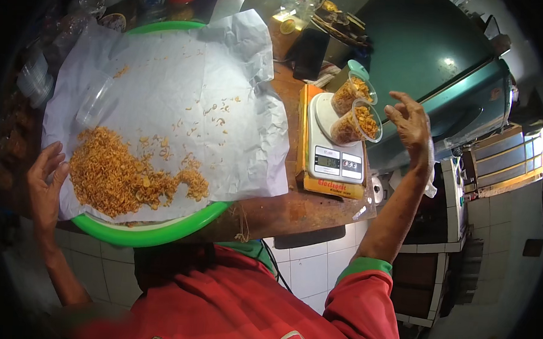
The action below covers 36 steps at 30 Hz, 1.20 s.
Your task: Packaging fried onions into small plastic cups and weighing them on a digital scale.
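Two clear plastic cups of fried shallot flakes stand on a white electronic kitchen scale (321, 165): a front cup (349, 127) and a rear cup (345, 97). My right hand (410, 118) is raised just right of the cups, apart from them, fingers spread and holding nothing. A heap of fried shallots (107, 176) lies on white paper (240, 163) lining a green-rimmed basin (159, 233). My left hand (46, 178) is at the paper's left edge beside the heap, its fingers apart with no object in it. An unfilled clear cup (94, 100) lies tilted on the paper.
Under the scale is its orange box (339, 188), near the edge of the wooden table (269, 219). Stacked clear cups (35, 77) are at the far left. A dark phone (310, 53) stands behind the scale; a green refrigerator (422, 53) is at the right.
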Each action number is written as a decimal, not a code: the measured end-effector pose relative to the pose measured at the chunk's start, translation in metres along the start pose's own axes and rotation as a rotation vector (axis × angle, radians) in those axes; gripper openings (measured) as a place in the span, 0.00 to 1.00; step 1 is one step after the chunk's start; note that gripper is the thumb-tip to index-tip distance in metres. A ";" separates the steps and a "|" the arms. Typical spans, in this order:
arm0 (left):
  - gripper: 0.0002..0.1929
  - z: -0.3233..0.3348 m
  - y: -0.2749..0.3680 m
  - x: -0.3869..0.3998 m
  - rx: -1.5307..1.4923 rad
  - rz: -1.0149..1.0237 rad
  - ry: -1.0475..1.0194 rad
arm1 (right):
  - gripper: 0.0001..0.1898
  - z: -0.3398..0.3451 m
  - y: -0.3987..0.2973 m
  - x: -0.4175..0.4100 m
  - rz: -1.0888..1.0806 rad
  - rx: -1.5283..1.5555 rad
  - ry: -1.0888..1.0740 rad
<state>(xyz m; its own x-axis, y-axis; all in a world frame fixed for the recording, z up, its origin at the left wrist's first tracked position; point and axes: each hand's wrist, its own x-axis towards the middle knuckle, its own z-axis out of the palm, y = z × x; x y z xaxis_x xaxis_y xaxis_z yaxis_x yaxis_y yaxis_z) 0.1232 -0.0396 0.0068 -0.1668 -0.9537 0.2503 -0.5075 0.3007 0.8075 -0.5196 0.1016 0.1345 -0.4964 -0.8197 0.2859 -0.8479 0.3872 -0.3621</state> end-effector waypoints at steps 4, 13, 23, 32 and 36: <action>0.23 0.037 0.058 0.004 0.019 0.080 -0.094 | 0.13 0.025 0.011 0.013 0.052 0.350 -0.211; 0.22 0.071 0.088 0.012 0.007 0.161 -0.133 | 0.09 0.050 0.021 0.023 -0.085 0.587 -0.257; 0.21 0.055 0.067 -0.006 -0.008 0.203 0.025 | 0.09 0.053 0.002 0.032 -0.241 0.456 -0.134; 0.11 -0.022 -0.017 -0.035 -0.315 -0.026 0.691 | 0.10 0.037 -0.177 0.014 -0.514 0.529 -0.281; 0.12 -0.047 -0.058 -0.061 -0.378 -0.108 0.823 | 0.12 0.076 -0.298 -0.002 -0.623 0.752 -0.524</action>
<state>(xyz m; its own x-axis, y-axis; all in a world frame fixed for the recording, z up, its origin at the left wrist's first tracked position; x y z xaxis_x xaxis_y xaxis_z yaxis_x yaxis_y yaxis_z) 0.2028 0.0008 -0.0300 0.5951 -0.7245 0.3477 -0.1499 0.3250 0.9338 -0.2518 -0.0445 0.1741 0.2688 -0.9277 0.2590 -0.5043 -0.3646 -0.7828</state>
